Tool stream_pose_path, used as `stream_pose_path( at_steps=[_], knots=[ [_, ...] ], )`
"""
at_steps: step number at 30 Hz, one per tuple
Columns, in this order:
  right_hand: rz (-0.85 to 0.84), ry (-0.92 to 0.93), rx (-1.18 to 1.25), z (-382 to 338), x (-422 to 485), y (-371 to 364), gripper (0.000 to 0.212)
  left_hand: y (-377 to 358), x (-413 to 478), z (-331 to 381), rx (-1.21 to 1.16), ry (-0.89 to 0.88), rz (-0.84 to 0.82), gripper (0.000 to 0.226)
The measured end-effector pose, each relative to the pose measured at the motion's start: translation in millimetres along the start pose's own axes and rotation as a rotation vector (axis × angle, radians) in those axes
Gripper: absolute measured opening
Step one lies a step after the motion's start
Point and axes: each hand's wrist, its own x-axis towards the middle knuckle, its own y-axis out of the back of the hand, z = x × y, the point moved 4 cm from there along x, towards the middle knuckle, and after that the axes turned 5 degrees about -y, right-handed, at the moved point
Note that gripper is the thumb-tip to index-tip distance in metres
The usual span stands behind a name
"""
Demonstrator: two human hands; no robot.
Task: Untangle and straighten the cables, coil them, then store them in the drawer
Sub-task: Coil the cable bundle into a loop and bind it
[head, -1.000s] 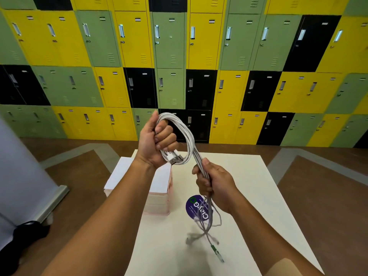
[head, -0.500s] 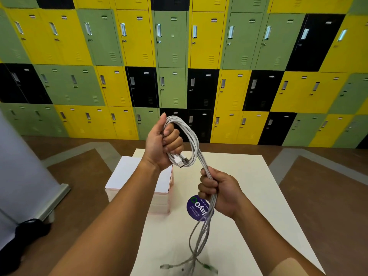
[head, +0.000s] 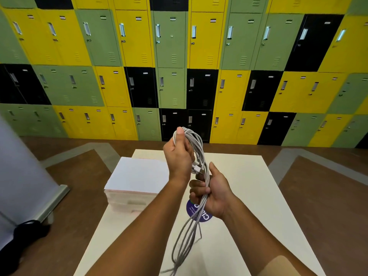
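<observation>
Head view: my left grip (head: 177, 154) is fisted round the top of the cables (head: 200, 152) coil, thumb up at 12. My right grip (head: 214, 193), touching it at 5 o'clock, is curled tight round the bundled strands. Loose tails hang toward 6 over the worktop (head: 249, 186), crossing a purple sticker (head: 205, 217). A white box (head: 139, 174) sits at 9 o'clock.
</observation>
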Motion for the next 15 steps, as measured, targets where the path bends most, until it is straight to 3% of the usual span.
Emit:
stream_pose_path(
  at_steps=[8,12,15],
  knots=[
    [0.152,0.285,-0.125,1.9,-8.2,1.0,0.031,6.9,0.1,-0.6,-0.053,-0.006,0.245,0.057],
    [0.184,0.397,-0.406,11.3,-10.6,9.6,0.021,20.5,14.3,2.0,-0.086,0.008,0.356,0.053],
    [0.328,0.433,-0.664,15.5,-12.6,19.2,0.036,30.0,22.3,4.3,-0.057,-0.023,0.407,0.052]
  ],
)
